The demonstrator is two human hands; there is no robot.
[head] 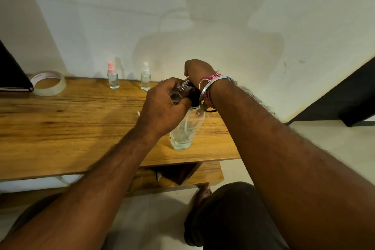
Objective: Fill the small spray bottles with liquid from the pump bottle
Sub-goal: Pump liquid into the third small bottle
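A clear pump bottle (185, 130) with a black pump top stands on the wooden table (71, 128), a little liquid in its bottom. My left hand (162, 107) grips a small clear spray bottle (179, 90), its cap off, and holds it tilted at the pump's spout. My right hand (197, 71) is bent at the wrist, its fingers curled down over the pump head; the fingertips are hidden. Two capped small spray bottles stand at the back by the wall, one with a pink cap (112, 77) and one with a white cap (145, 79).
A roll of clear tape (48, 83) lies at the back left beside a black flat object (12, 73). The table ends just right of the pump bottle, with a lower shelf (203, 174) beneath. My knees and a foot show below the front edge.
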